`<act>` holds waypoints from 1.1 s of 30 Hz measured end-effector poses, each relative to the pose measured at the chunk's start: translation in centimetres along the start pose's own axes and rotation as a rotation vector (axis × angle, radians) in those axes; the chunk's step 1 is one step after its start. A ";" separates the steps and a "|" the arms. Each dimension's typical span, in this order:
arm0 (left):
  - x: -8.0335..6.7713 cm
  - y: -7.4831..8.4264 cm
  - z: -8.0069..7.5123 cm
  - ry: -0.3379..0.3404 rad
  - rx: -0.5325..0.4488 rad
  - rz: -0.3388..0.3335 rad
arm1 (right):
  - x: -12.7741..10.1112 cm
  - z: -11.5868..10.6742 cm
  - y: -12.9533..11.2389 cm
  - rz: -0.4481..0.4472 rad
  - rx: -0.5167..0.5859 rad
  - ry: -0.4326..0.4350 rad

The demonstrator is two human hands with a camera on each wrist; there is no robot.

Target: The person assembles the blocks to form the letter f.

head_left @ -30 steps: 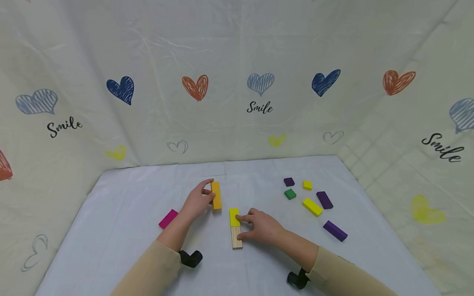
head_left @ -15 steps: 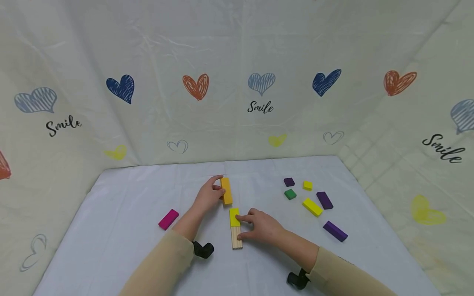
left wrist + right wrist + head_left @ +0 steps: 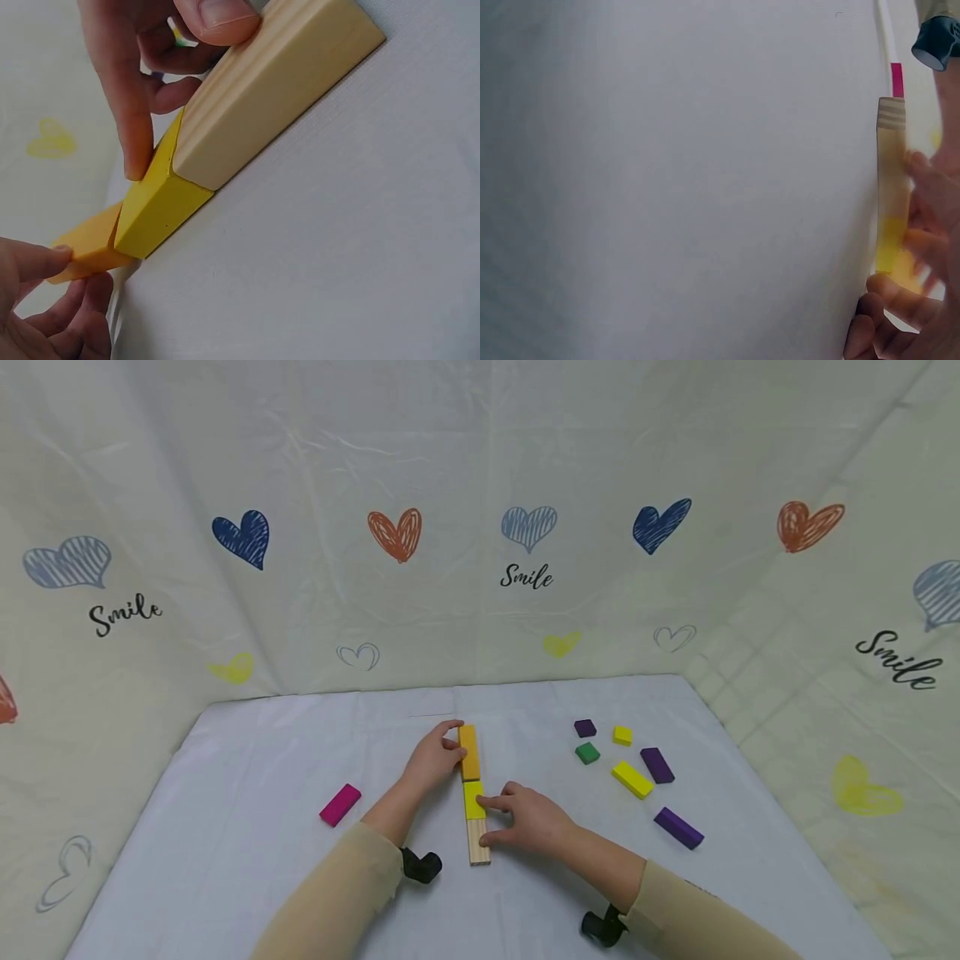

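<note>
White cloth; left hand fingers grip orange block, long axis pointing away, end-on to yellow block.

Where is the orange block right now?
In the head view, the orange block lies mid-table at the row's far end, against the yellow block, gripped by the left hand.

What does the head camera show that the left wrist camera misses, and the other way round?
Only the head view shows the pink block lying apart on the white table, the loose purple, green and yellow blocks at the right, and the heart-printed backdrop.

Only the left wrist view shows, close up, the natural wood block's end butted against the yellow block.

Both show the left hand gripping the orange block, and the right hand touching the row.
</note>
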State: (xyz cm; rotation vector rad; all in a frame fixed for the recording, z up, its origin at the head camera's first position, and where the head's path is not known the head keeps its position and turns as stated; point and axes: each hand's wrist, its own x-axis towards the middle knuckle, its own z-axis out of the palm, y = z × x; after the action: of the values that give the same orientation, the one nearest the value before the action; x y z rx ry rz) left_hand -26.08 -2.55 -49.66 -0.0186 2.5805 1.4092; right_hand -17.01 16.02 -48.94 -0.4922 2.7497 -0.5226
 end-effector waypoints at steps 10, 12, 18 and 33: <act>0.1 -0.2 0.2 -0.026 0.010 0.000 | -0.1 -0.1 0.0 -0.013 -0.002 0.007; 0.1 -0.3 0.2 -0.026 0.013 -0.001 | -0.1 -0.1 0.0 -0.014 -0.004 0.009; 0.2 -0.4 0.2 -0.036 0.019 0.005 | 0.0 -0.1 0.0 -0.004 -0.012 0.009; 0.7 -0.4 -0.3 -0.087 0.101 0.008 | 0.0 0.1 0.0 0.000 -0.005 0.004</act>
State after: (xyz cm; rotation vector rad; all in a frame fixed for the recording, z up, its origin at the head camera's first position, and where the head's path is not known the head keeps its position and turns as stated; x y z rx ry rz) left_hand -26.81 -2.97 -49.97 0.0666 2.5788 1.2519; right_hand -17.01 16.00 -49.09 -0.4928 2.7551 -0.5175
